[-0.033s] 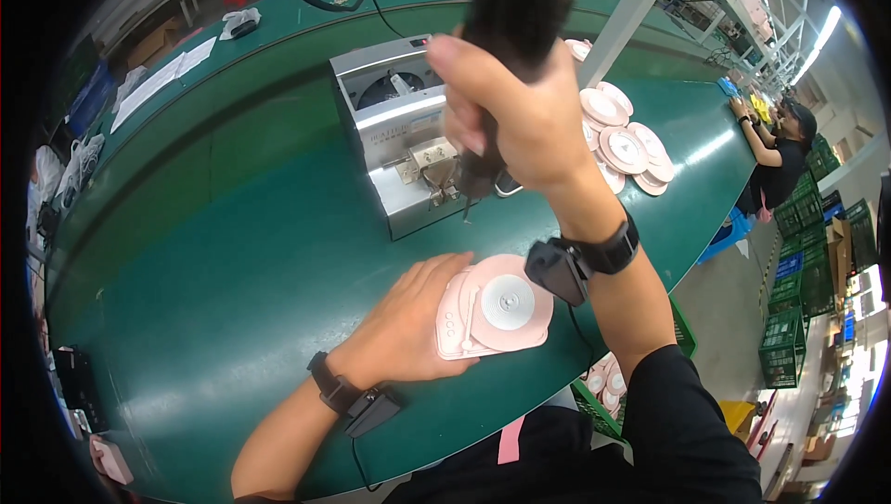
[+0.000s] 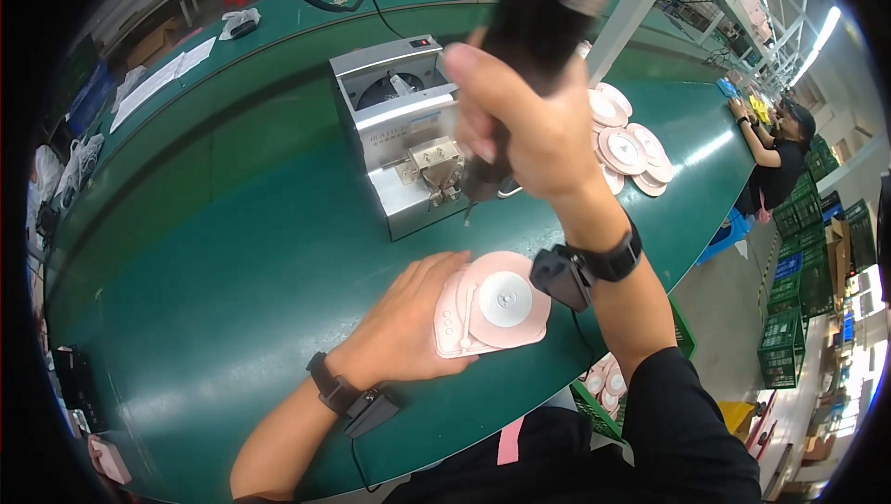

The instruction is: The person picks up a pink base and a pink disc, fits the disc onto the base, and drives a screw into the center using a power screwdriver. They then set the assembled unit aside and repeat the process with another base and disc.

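Observation:
My right hand (image 2: 543, 137) is wrapped round a black electric screwdriver (image 2: 548, 26), raised above the bench and blurred by motion. Its thin bit (image 2: 470, 211) points down, just in front of a grey metal screw feeder (image 2: 408, 133); whether a screw sits on the tip is too small to tell. On the green bench my left hand (image 2: 399, 318) grips the left side of a pale pink toy record player (image 2: 455, 323), thumb at the near edge and fingers over the far one. A pink disc with a silvery centre (image 2: 506, 300) lies on top, beside a small tone arm.
Several pink discs (image 2: 624, 151) are heaped right of the feeder. Below the bench edge stands a green crate (image 2: 603, 416) holding pink parts. A pink piece (image 2: 111, 460) lies far left. Another person (image 2: 789, 137) sits farther along the bench. A white post (image 2: 640, 12) rises behind the discs.
My right hand and the screwdriver have shifted slightly right, uncovering more of the feeder's front. The toy record player has moved a touch left and away from me under my left hand.

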A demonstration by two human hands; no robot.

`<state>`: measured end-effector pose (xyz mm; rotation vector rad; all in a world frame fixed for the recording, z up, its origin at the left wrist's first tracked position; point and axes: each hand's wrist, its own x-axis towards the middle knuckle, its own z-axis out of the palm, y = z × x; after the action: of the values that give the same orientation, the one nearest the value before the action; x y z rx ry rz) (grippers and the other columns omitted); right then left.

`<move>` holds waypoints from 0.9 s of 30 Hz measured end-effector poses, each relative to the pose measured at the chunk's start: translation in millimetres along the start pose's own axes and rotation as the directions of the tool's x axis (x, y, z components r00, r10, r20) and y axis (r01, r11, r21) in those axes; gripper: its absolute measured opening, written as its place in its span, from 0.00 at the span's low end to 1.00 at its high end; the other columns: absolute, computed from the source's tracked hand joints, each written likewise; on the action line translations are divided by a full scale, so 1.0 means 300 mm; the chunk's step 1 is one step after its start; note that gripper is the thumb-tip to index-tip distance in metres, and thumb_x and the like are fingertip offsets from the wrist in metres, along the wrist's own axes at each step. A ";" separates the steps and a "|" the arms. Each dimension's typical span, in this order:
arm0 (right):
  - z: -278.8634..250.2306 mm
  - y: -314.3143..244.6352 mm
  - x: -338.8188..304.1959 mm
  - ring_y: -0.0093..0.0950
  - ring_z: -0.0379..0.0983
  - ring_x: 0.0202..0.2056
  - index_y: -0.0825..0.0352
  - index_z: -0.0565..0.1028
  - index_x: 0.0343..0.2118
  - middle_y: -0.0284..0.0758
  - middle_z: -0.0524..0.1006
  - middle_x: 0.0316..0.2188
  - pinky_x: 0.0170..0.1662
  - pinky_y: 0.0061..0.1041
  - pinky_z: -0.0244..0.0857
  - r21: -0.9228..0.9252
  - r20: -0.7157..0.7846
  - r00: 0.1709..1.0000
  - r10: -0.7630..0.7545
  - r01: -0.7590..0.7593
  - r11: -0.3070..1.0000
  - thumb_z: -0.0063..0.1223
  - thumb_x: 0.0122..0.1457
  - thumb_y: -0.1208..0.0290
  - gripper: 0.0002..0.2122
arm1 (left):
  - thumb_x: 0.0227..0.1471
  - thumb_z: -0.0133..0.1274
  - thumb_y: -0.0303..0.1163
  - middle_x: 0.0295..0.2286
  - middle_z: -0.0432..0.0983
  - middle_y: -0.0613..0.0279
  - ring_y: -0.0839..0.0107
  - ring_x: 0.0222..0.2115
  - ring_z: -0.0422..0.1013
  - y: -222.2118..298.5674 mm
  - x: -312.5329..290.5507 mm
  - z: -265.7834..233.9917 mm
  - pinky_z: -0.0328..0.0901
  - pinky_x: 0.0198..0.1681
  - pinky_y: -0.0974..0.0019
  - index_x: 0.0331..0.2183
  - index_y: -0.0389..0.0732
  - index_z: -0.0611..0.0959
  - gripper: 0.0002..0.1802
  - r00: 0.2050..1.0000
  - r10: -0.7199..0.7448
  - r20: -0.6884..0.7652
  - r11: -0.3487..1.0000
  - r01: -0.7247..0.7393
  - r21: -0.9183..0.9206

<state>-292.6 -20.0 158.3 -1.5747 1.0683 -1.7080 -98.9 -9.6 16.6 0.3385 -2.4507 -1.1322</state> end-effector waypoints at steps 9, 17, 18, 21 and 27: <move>-0.076 -0.143 -0.234 0.20 0.58 0.12 0.65 0.62 0.34 0.30 0.64 0.14 0.19 0.24 0.58 0.069 0.012 0.999 0.042 -0.042 0.997 0.54 0.63 0.62 0.14 | 0.31 0.75 0.38 0.57 0.65 0.43 0.45 0.59 0.63 -0.001 0.001 0.010 0.60 0.63 0.52 0.61 0.34 0.65 0.58 0.999 -0.022 -0.043 1.000 0.023 0.017; -0.077 -0.111 -0.324 0.19 0.68 0.26 0.68 0.71 0.28 0.33 0.72 0.28 0.28 0.19 0.62 0.167 -0.097 0.991 0.091 -0.074 0.983 0.62 0.49 0.82 0.09 | 0.31 0.76 0.37 0.57 0.64 0.45 0.46 0.58 0.63 0.002 0.004 0.014 0.61 0.62 0.53 0.61 0.36 0.65 0.57 0.999 -0.024 -0.040 1.000 0.024 0.019; -0.084 -0.113 -0.330 0.20 0.68 0.26 0.68 0.71 0.29 0.34 0.72 0.29 0.28 0.19 0.62 0.148 -0.091 0.988 0.127 -0.113 0.982 0.62 0.48 0.83 0.10 | 0.31 0.76 0.37 0.57 0.64 0.45 0.46 0.58 0.63 0.003 0.005 0.014 0.61 0.62 0.53 0.61 0.36 0.65 0.57 0.999 -0.024 -0.039 1.000 0.025 0.019; -0.088 -0.076 -0.332 0.20 0.60 0.13 0.64 0.63 0.33 0.31 0.66 0.15 0.20 0.24 0.58 0.100 -0.048 0.999 0.000 0.005 0.995 0.65 0.59 0.60 0.19 | 0.31 0.76 0.37 0.57 0.65 0.45 0.46 0.58 0.63 0.005 0.007 0.013 0.61 0.63 0.52 0.61 0.36 0.65 0.57 0.999 -0.019 -0.039 1.000 0.019 0.016; -0.086 -0.092 -0.339 0.19 0.69 0.26 0.68 0.70 0.30 0.34 0.72 0.30 0.28 0.19 0.62 0.228 -0.118 0.987 0.111 -0.082 0.970 0.61 0.50 0.83 0.09 | 0.31 0.76 0.37 0.57 0.65 0.45 0.46 0.58 0.62 0.005 0.002 0.008 0.60 0.63 0.52 0.61 0.36 0.65 0.57 0.999 -0.010 -0.034 1.000 0.011 0.024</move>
<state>-301.2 84.0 128.8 -1.2672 0.9606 -1.8139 -100.8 -7.3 16.4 0.3754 -2.4377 -1.0933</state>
